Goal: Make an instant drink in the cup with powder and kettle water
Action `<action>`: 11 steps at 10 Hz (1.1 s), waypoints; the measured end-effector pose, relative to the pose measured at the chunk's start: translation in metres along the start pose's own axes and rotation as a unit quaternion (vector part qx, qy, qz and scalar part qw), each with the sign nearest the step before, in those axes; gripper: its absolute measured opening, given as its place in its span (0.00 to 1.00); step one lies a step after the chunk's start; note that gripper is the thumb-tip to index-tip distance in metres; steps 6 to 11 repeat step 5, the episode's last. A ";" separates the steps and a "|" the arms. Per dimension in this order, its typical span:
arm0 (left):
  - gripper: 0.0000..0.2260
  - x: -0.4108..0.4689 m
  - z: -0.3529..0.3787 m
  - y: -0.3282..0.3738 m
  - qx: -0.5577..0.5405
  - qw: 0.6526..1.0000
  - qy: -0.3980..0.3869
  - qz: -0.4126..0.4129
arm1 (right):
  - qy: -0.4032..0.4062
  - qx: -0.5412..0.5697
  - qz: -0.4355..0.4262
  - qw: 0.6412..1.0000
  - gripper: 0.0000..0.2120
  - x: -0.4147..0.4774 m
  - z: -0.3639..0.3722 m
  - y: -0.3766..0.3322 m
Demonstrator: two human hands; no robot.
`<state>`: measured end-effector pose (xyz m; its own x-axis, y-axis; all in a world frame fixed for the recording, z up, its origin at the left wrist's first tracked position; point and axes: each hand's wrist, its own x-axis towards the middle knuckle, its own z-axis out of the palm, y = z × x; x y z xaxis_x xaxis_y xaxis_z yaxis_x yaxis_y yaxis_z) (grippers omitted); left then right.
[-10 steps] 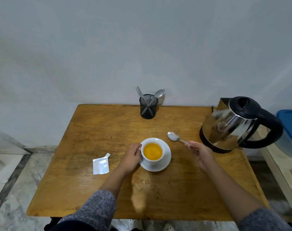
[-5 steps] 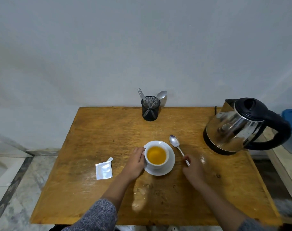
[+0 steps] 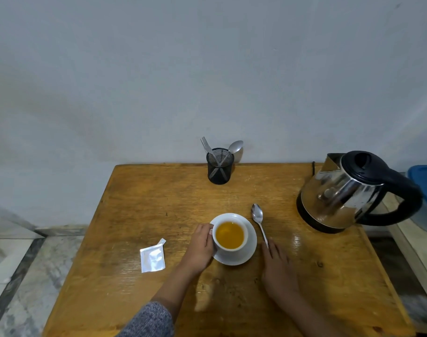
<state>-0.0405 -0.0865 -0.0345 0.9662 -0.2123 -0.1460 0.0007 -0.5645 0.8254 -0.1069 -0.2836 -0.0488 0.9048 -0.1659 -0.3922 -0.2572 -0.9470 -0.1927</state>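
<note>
A white cup (image 3: 241,245) full of orange drink stands on a white saucer (image 3: 250,251) in the middle of the wooden table (image 3: 139,205). My left hand (image 3: 201,246) grips the cup at its left side. A metal spoon (image 3: 259,221) lies flat on the table just right of the saucer, bowl pointing away. My right hand (image 3: 277,266) rests on the table with its fingertips at the end of the spoon's handle. The torn silver powder sachet (image 3: 152,257) lies left of the cup. The steel kettle (image 3: 346,193) with black handle stands at the right.
A black mesh holder (image 3: 219,169) with a fork and a spoon stands at the table's back edge against the wall. A blue-lidded container (image 3: 426,186) sits beyond the kettle at the far right. Tiled floor lies to the left.
My right hand has lowered the spoon from the air and laid it on the table beside the saucer. My left hand has stayed on the cup.
</note>
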 end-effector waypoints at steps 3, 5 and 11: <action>0.17 -0.003 0.002 -0.011 -0.098 0.991 0.072 -0.053 | -0.015 0.008 -0.012 1.000 0.29 -0.001 -0.007 0.002; 0.23 -0.016 0.003 -0.045 0.160 0.983 0.036 -0.081 | -0.021 0.049 0.004 0.999 0.30 -0.005 -0.009 0.006; 0.23 -0.016 0.003 -0.045 0.160 0.983 0.036 -0.081 | -0.021 0.049 0.004 0.999 0.30 -0.005 -0.009 0.006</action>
